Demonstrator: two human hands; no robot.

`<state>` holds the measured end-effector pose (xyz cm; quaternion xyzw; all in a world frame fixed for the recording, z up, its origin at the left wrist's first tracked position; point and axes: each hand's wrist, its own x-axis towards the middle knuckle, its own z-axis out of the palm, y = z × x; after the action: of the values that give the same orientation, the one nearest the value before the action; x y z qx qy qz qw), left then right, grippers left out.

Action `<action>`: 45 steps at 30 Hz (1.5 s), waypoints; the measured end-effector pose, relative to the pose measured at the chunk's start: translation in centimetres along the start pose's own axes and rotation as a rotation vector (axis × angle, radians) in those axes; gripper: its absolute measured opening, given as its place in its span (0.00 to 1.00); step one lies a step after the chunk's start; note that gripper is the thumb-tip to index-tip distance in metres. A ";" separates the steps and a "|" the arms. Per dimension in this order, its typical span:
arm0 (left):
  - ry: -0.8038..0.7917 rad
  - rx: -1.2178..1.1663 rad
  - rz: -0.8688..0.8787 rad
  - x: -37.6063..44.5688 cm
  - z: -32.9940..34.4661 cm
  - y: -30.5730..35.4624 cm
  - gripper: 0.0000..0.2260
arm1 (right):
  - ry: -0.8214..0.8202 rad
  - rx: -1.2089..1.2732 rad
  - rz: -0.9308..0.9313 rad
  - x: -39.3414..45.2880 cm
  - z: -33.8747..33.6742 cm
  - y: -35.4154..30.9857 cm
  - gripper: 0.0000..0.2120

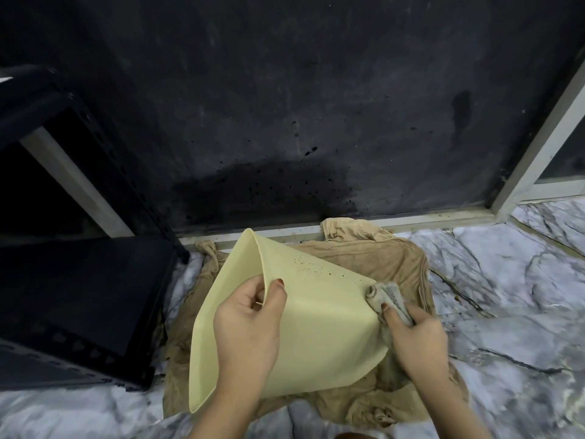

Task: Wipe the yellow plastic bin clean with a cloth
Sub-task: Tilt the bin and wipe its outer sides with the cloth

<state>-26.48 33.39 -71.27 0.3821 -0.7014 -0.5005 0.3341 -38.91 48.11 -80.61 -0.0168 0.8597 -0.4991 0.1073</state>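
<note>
The pale yellow plastic bin (319, 315) lies tilted on its side, its opening facing left. Dark specks dot its upper outer wall. My left hand (247, 331) grips the bin's rim, thumb outside and fingers curled inside. My right hand (418, 337) holds a small grey-white cloth (387, 296) bunched up and pressed against the bin's right edge near its base.
A large tan cloth (373, 258) is spread on the marble floor (506, 280) under the bin. A black metal rack (79, 296) stands close on the left. A dark stained wall panel (285, 122) with a white frame (538, 147) rises just behind.
</note>
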 end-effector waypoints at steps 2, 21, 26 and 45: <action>-0.008 0.001 0.017 -0.5 0.4 0.3 0.14 | -0.029 0.035 -0.092 -1.6 0.3 -2.0 0.07; -0.043 -0.023 -0.058 -0.2 -0.4 0.1 0.09 | -0.095 -0.038 -0.076 -0.3 0.9 -2.4 0.13; -0.075 -0.085 -0.188 0.4 -0.8 1.2 0.12 | -0.052 -0.074 -0.016 0.7 0.4 -0.1 0.12; -0.041 0.030 -0.062 0.2 -0.6 1.6 0.14 | -0.082 0.077 -0.361 -5.7 2.8 -4.5 0.08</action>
<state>-26.39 33.24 -69.56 0.3983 -0.7032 -0.5078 0.2982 -33.18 44.22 -77.08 -0.1868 0.8179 -0.5417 0.0515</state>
